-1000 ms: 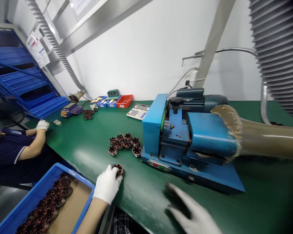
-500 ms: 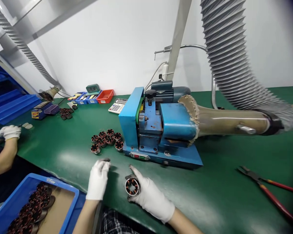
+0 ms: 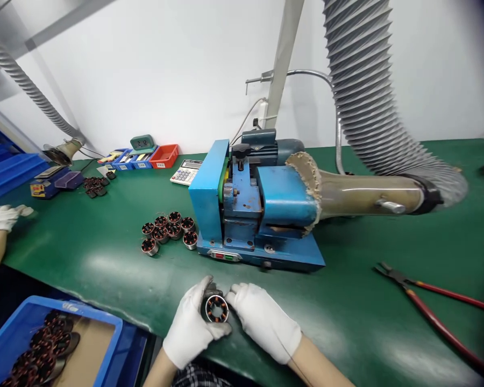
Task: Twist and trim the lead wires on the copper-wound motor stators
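A motor stator (image 3: pixel 216 309), a silver ring with copper windings inside, is gripped in my white-gloved left hand (image 3: pixel 193 322), fingers behind it and thumb along its lower edge. Just to its right is my gloved right hand (image 3: pixel 264 320), fingers curled together with the tips by the stator's rim. Whatever those fingertips pinch, if anything, is hidden. Several similar stators (image 3: pixel 174 231) stand grouped on the green table (image 3: pixel 105 274), left of a blue belt-driven machine (image 3: pixel 242 209) with red and green buttons.
Red-handled cutters (image 3: pixel 403 279) lie at right. A blue bin (image 3: pixel 115 333) of dark stators is at lower left. Behind are a calculator (image 3: pixel 185 172), a red tray (image 3: pixel 164 156) and a clock (image 3: pixel 142 142). A ribbed hose (image 3: pixel 363 97) meets the machine's duct. A co-worker's gloved hand (image 3: pixel 2 217) shows far left.
The stator has passed from my right hand to my left, which moved right to take it. My right hand has shifted slightly right and curled its fingers. The view has swung a little.
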`<action>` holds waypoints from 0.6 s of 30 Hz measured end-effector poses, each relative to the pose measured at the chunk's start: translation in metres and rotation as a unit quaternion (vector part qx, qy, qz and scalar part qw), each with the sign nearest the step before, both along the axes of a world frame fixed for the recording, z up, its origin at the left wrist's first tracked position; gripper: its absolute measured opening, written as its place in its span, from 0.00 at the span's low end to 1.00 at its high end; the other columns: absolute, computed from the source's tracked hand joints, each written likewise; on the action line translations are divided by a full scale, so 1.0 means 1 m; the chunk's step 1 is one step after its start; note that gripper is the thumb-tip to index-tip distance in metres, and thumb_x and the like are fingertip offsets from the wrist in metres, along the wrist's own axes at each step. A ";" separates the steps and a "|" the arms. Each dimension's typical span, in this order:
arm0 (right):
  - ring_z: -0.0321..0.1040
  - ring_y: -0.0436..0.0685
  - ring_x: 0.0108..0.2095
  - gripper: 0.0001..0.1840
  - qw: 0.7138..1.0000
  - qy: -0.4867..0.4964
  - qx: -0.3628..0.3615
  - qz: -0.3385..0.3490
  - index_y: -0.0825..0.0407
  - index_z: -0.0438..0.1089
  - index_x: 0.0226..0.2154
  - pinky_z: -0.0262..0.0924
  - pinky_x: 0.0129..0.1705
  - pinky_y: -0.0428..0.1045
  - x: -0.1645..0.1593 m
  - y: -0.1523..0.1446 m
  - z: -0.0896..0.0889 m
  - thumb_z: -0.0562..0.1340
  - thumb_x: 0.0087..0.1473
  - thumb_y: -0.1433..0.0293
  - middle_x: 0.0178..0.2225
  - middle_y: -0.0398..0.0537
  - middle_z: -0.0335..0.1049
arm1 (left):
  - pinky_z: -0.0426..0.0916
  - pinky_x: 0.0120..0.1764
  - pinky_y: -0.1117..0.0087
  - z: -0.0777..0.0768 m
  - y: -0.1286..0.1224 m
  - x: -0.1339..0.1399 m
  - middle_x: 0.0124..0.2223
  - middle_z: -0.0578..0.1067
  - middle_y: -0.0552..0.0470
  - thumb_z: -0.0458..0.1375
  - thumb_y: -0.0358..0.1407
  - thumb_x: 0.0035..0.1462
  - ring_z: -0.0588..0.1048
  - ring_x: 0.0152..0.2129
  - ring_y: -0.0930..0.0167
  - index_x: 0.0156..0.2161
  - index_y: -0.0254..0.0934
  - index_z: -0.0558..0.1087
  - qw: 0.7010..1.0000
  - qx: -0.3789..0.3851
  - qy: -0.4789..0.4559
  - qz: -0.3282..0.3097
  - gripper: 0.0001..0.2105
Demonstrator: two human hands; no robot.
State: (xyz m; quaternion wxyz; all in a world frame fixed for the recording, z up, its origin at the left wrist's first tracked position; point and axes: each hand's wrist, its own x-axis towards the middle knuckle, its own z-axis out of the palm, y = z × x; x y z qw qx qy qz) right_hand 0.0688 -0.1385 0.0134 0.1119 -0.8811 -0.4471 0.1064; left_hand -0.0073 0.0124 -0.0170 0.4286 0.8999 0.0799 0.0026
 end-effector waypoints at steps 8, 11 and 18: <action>0.65 0.57 0.31 0.17 0.925 -0.228 0.289 -0.100 0.54 0.71 0.35 0.57 0.34 0.52 0.030 -0.030 0.023 0.49 0.52 0.79 0.31 0.51 0.71 | 0.66 0.41 0.64 0.005 -0.012 -0.001 0.37 0.70 0.51 0.62 0.29 0.34 0.70 0.36 0.66 0.36 0.38 0.65 0.997 0.049 -0.059 0.026 0.19; 0.67 0.58 0.33 0.12 0.862 -0.057 0.405 -0.300 0.54 0.70 0.36 0.60 0.38 0.53 0.024 -0.042 0.014 0.53 0.54 0.68 0.34 0.52 0.72 | 0.65 0.42 0.62 0.001 -0.014 -0.003 0.38 0.70 0.50 0.61 0.30 0.35 0.70 0.37 0.65 0.40 0.37 0.64 0.993 0.064 -0.083 0.056 0.22; 0.68 0.60 0.41 0.21 0.672 0.498 0.465 -0.291 0.57 0.72 0.37 0.60 0.46 0.52 -0.008 0.003 -0.026 0.65 0.37 0.65 0.40 0.53 0.72 | 0.62 0.51 0.58 -0.010 -0.006 -0.003 0.50 0.67 0.44 0.62 0.28 0.34 0.67 0.47 0.61 0.52 0.36 0.59 0.998 0.009 -0.055 0.034 0.34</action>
